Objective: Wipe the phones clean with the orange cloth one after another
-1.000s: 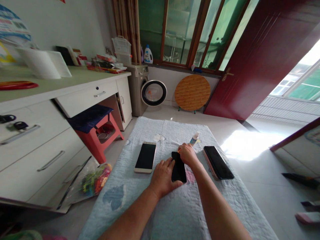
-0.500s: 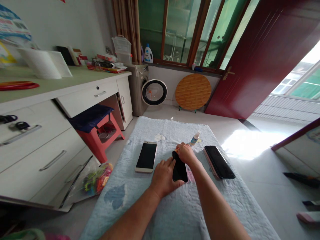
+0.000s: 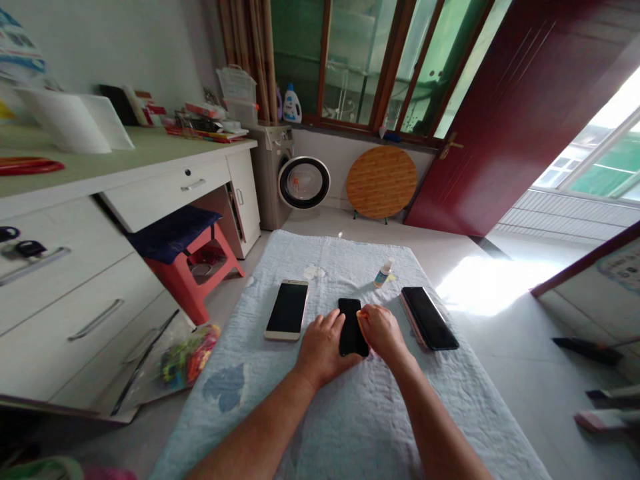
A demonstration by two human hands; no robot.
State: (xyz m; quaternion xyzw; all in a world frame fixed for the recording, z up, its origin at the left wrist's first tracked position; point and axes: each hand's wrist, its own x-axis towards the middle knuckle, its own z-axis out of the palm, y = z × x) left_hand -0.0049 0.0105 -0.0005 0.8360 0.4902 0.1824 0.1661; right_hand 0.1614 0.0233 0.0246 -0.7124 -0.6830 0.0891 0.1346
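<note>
A black smartphone (image 3: 351, 328) lies face up on the quilted cloth between my hands. My left hand (image 3: 323, 348) grips it along its left and bottom edges, with the thumb across the lower end. Pinched in my right hand (image 3: 384, 331) is a small orange cloth (image 3: 362, 321), mostly hidden by the fingers, pressed to the phone's right edge. To the left rests a white-framed phone (image 3: 287, 311), its screen dark. On the right a black phone (image 3: 431, 319) lies on top of a pinkish one. Behind my right hand stands a small spray bottle (image 3: 383, 273).
The light blue quilted cloth (image 3: 250, 427) covers the low table. A red stool (image 3: 200, 283) and a white desk (image 3: 165, 172) stand at the left, with a plastic bag (image 3: 183, 363) on the floor. Further back are an open washing machine (image 3: 273, 177) and a round wooden tabletop (image 3: 381, 181).
My right hand has moved from the phone's top end down along its right edge with the orange cloth. More of the screen's upper part shows. My left hand still holds the phone.
</note>
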